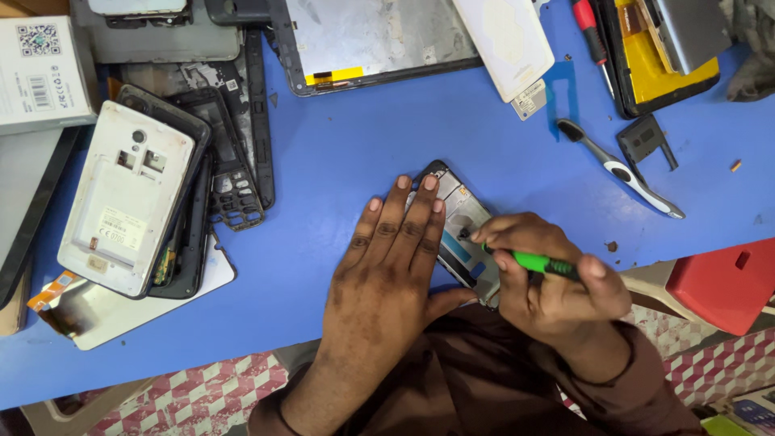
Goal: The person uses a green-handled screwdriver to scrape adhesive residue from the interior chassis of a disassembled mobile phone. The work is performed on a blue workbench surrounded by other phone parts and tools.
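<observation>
An opened phone [462, 211] with its back off lies on the blue table [363, 137] near the front edge. My left hand [387, 266] lies flat on the phone's left side, fingers spread, pressing it down. My right hand [549, 274] grips a green-handled screwdriver [537, 262] whose tip touches the phone's inner frame near its middle.
A pile of dismantled phone frames and a white back shell [125, 206] lies at the left. A tablet shell [371, 40] and white cover [504, 44] lie at the back. A white-and-black tool [622, 171], a small black bracket [643, 139], a red stool [726, 282] at right.
</observation>
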